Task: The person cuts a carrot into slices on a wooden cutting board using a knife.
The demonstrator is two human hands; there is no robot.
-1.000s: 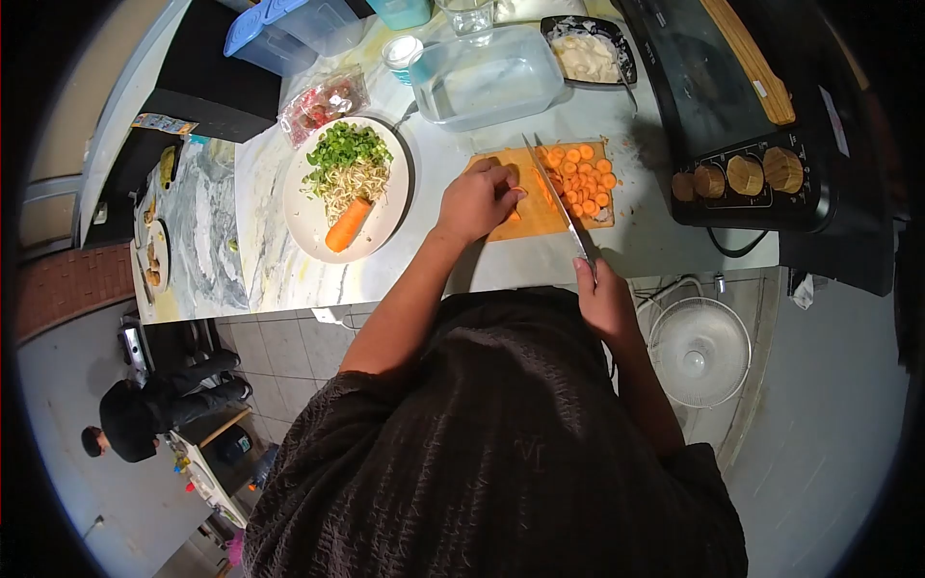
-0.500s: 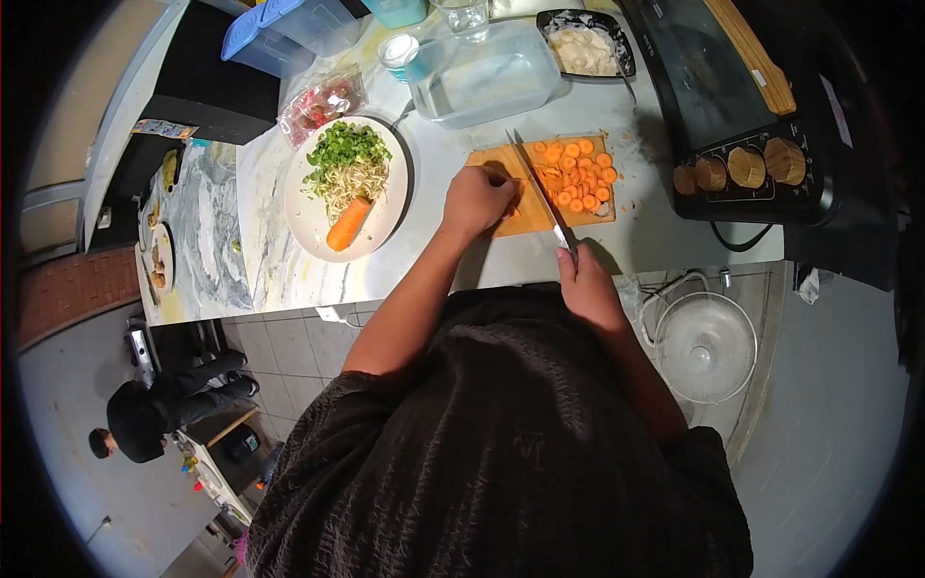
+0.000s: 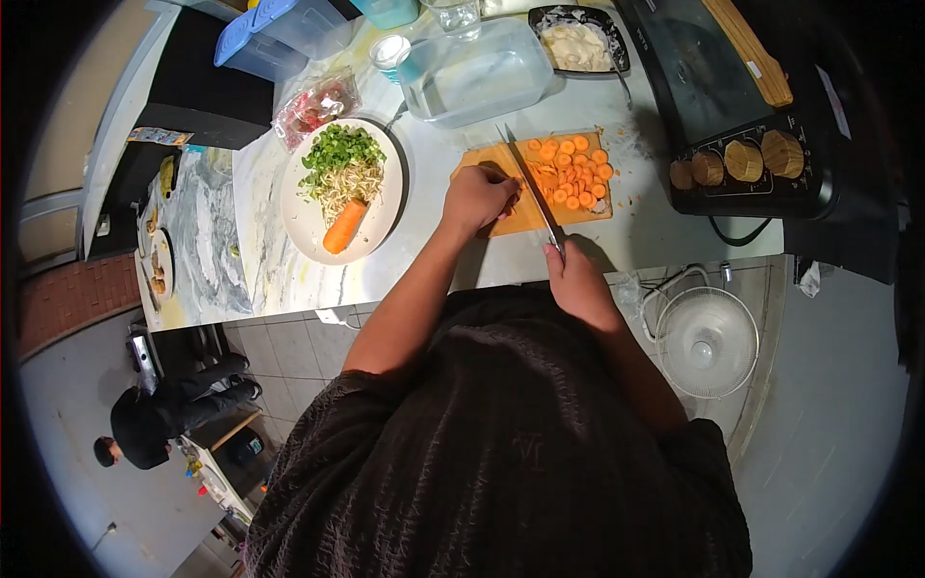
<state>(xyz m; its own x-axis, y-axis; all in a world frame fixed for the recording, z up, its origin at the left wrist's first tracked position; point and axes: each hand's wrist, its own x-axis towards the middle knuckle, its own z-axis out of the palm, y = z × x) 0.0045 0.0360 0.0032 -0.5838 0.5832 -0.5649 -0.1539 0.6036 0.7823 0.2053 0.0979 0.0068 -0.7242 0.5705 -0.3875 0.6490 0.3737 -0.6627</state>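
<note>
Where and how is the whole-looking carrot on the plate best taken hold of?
Probably across the middle of the carrot, from above and the near side, with the left hand, which is closer. It lies slanted lengthwise on the plate, its far end against the bean sprouts and its near end free, so its rounded sides suit a crosswise grip.

Black appliance [image 3: 713,96] (wooden knobs [image 3: 744,161] in a row), well apart from blue-lidded bins [image 3: 313,34]

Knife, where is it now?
In the head view, right of centre, the knife is in the right hand, blade across the cutting board between left hand and carrot slices.
</note>
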